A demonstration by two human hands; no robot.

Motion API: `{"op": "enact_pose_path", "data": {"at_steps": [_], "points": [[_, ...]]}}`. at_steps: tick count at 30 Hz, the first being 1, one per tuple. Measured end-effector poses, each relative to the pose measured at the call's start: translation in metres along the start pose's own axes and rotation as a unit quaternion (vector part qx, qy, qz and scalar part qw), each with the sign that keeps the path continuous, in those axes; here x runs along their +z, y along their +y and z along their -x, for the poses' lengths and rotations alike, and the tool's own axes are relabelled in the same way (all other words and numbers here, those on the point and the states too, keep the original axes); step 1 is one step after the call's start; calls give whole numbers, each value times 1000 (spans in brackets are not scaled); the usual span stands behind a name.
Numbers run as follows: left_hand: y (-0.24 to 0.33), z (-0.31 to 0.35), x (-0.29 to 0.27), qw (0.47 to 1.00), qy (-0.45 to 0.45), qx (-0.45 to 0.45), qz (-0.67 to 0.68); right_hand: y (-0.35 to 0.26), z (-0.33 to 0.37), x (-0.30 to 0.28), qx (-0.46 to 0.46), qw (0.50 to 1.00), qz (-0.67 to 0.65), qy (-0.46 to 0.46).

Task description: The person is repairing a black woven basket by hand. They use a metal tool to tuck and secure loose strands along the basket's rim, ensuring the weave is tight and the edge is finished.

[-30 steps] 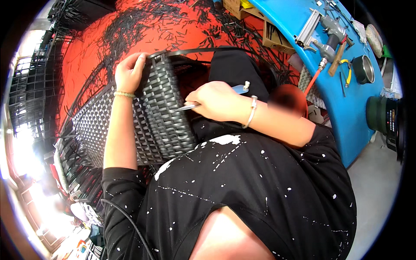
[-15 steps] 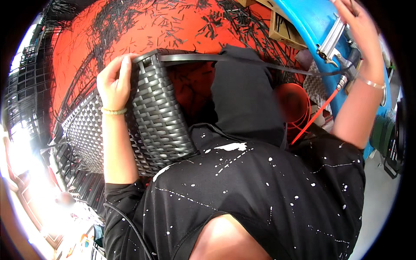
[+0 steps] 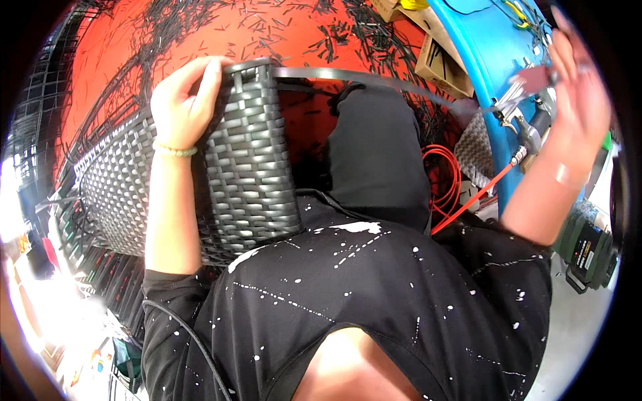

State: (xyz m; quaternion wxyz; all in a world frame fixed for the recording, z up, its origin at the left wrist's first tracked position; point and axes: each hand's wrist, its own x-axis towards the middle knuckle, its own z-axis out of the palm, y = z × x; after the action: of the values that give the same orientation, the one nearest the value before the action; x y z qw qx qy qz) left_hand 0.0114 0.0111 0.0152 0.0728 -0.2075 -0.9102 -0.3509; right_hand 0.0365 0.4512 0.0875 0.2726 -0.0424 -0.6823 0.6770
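Note:
A black woven rattan piece (image 3: 251, 167), made of flat glossy strips, leans against my lap on the left. My left hand (image 3: 184, 103) is closed round its upper edge, thumb on the near side. From its top right corner a loose black flat strip (image 3: 374, 80) runs right, past my knee, blurring near the blue surface. There my right hand (image 3: 578, 100) is raised and smeared by motion, so its grip is unclear. Close to its fingers is a blurred reddish-brown flat thing (image 3: 535, 79). A silver air tool (image 3: 528, 130) with a red hose lies beside that wrist.
Black strip offcuts litter the red ground cover (image 3: 247, 30). A blue curved surface (image 3: 468, 33) stands at the right, with cardboard boxes (image 3: 438, 67) beside it. The red hose (image 3: 445, 177) lies coiled by my knee. A dark green case (image 3: 585, 250) is at far right.
My right hand has moved down and slightly right. The woven piece has tipped more upright, its top corner shifting right and up with my left hand still on it.

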Motion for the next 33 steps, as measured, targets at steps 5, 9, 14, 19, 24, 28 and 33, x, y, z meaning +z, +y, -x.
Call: {"op": "enact_pose_path", "data": {"at_steps": [5, 9, 14, 19, 24, 28, 33], "points": [[-10, -2, 7, 997, 44, 54, 22, -16, 137, 69, 358, 793, -414, -266], [23, 0, -2, 975, 70, 204, -59, 3, 213, 106, 667, 567, -417, -244], [32, 23, 8, 986, 35, 145, -76, -17, 201, 108, 494, 684, -345, -412], [38, 22, 16, 995, 32, 86, -45, 6, 192, 112, 211, 875, -30, -435], [29, 24, 25, 993, 63, 102, -19, 15, 165, 104, 3, 893, 186, -411], [30, 25, 24, 992, 58, 107, -9, 24, 145, 93, -100, 880, 278, -372], [27, 25, 26, 992, 55, 115, -1, 28, 117, 89, -228, 819, 361, -383]]}}
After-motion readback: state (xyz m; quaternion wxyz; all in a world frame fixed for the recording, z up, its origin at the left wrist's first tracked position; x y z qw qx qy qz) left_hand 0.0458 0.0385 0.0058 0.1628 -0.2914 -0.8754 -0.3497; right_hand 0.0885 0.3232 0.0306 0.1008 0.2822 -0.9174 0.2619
